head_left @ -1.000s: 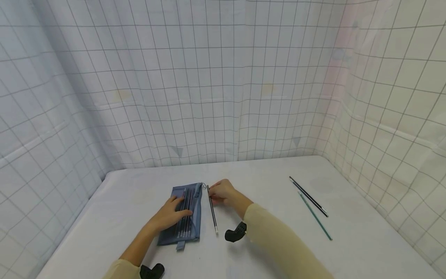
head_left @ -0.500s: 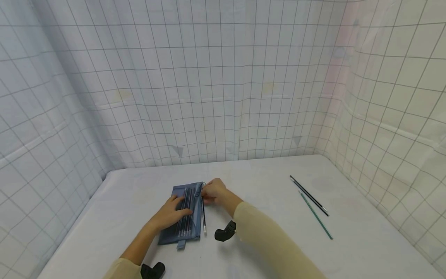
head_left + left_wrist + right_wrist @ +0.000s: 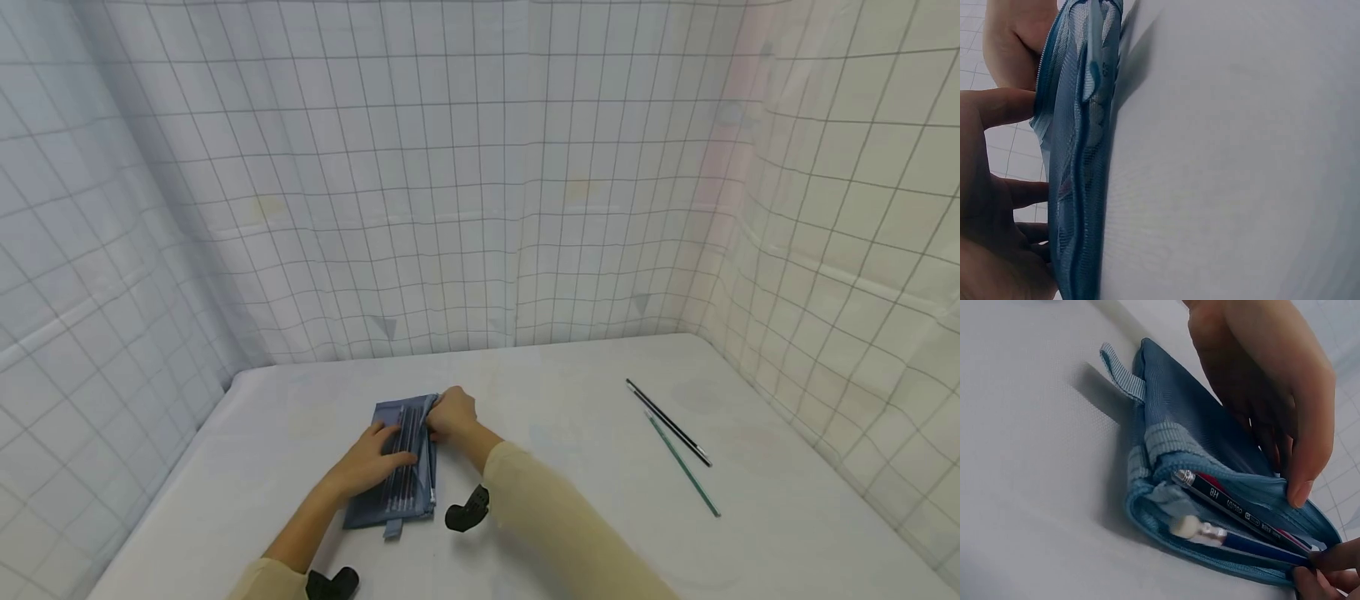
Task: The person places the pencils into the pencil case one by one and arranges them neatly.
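A blue mesh zip pencil case [image 3: 360, 512] lies on the table with several pencils inside. My left hand [image 3: 366, 467] rests on it, fingers spread; in the right wrist view its thumb [image 3: 1304, 481] presses near the zipped edge. My right hand [image 3: 453, 417] is at the case's right edge. In the right wrist view its fingertips [image 3: 1329, 572] pinch a dark pencil [image 3: 1260, 549] with a white eraser, which lies within the open zip mouth. Another pencil, marked HB [image 3: 1229, 503], lies beside it inside. The pinched pencil's far end is hidden by the fingers.
On the table's right side lie dark pencils [image 3: 667, 421] and a green pencil [image 3: 682, 465]. White grid-patterned curtains [image 3: 480, 208] stand behind the table and at both sides. A fabric loop [image 3: 393, 528] sticks out from the case's near end.
My right hand has moved left with the dark pencil, from beside the case into its open edge. The left hand has stayed on the case.
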Demonstrator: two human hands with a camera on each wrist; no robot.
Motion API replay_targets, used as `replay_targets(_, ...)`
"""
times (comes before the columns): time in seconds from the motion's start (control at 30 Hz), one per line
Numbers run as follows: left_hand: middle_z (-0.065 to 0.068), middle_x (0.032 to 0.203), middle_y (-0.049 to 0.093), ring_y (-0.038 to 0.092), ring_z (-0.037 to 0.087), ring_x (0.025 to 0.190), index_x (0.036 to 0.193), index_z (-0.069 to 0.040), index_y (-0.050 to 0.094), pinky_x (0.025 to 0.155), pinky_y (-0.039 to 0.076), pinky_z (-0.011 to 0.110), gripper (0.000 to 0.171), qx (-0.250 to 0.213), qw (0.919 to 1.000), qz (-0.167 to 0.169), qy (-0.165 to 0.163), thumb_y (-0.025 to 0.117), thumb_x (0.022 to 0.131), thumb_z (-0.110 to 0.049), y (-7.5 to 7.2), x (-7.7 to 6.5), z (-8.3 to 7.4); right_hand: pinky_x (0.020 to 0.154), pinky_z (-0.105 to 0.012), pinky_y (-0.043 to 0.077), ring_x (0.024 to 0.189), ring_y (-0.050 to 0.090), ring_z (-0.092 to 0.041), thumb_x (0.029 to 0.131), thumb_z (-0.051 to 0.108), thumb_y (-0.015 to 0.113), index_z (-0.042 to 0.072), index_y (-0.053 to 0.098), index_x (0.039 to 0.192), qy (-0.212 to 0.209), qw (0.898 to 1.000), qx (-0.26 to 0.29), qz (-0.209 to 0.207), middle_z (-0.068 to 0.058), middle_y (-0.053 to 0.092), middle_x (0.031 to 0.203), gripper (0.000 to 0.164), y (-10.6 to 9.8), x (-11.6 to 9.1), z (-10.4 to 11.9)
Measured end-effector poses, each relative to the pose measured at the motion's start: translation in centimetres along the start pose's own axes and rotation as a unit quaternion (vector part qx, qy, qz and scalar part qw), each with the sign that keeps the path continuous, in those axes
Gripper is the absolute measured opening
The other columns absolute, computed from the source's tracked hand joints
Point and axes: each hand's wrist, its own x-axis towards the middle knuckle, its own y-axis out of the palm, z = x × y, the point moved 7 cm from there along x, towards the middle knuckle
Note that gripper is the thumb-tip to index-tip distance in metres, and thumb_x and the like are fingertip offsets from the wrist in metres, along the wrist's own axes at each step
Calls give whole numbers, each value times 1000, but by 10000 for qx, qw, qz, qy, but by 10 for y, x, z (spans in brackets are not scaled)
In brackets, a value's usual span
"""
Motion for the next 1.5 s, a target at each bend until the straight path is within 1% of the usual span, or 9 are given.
replay_targets(0.13,41,159,22,22,59,145,151,11,41,112,24,72,81,-18,10000,22,46,68,94,-39,2,1,-1,45,-24,53,51,66,-17,82,-6,76,0,68,80,-105,9993,-345,-68,-12,65,77,10,-2,-2,3)
replay_targets(0.27,41,159,22,23,59,145,151,11,41,112,25,72,81,13,10000,35,82,68,94,-40,2,1,0,47,-24,55,53,67,-19,82,-8,75,-2,69,82,22,9998,-152,132,-12,65,79,9,-2,-4,5)
replay_targets(0.4,41,158,22,23,60,145,151,11,41,111,25,72,81,62,9999,45,80,68,94,-40,1,1,0,53,-27,58,57,67,-20,85,-13,71,-1,64,81,329,9945,827,548,-12,65,81,15,2,-7,2)
replay_targets(0.53,41,158,22,23,60,145,151,12,41,112,24,72,82,80,9999,41,45,68,94,-41,1,1,1,62,-32,61,62,65,-21,88,-17,63,2,57,82,562,9707,2070,1080,-14,62,86,21,9,-10,-2)
replay_targets(0.63,41,159,22,23,60,145,151,12,40,112,24,72,83,52,10000,75,-4,67,94,-42,1,1,1,68,-35,62,70,67,-23,90,-17,62,-4,63,92,645,9564,2493,1377,-16,62,91,13,10,-11,-6)
replay_targets(0.77,41,159,21,22,60,145,151,12,40,112,23,72,83,28,9999,124,-4,67,95,-42,1,1,1,72,-37,62,82,72,-28,89,-16,67,-9,68,115,623,9555,2410,1582,-18,70,96,27,1,-11,-10)
replay_targets(0.83,41,159,21,22,60,145,151,12,40,112,24,72,82,35,9999,117,35,67,95,-41,1,1,1,73,-38,62,86,73,-30,89,-15,68,-9,67,120,592,9568,2321,1649,-18,72,98,31,-6,-11,-10)
replay_targets(1.1,41,158,22,24,61,144,151,12,41,111,25,72,83,116,9999,84,55,68,94,-42,0,1,1,80,-42,61,94,73,-31,96,-6,66,-11,66,124,641,9536,2183,1970,-18,71,105,28,-26,-8,-16)
replay_targets(1.5,41,158,23,23,61,144,150,12,42,112,24,72,82,88,10000,18,19,69,94,-40,1,3,2,74,-39,62,89,72,-24,95,-1,70,-10,63,132,551,9582,1836,2124,-20,71,114,39,-52,-11,-15)
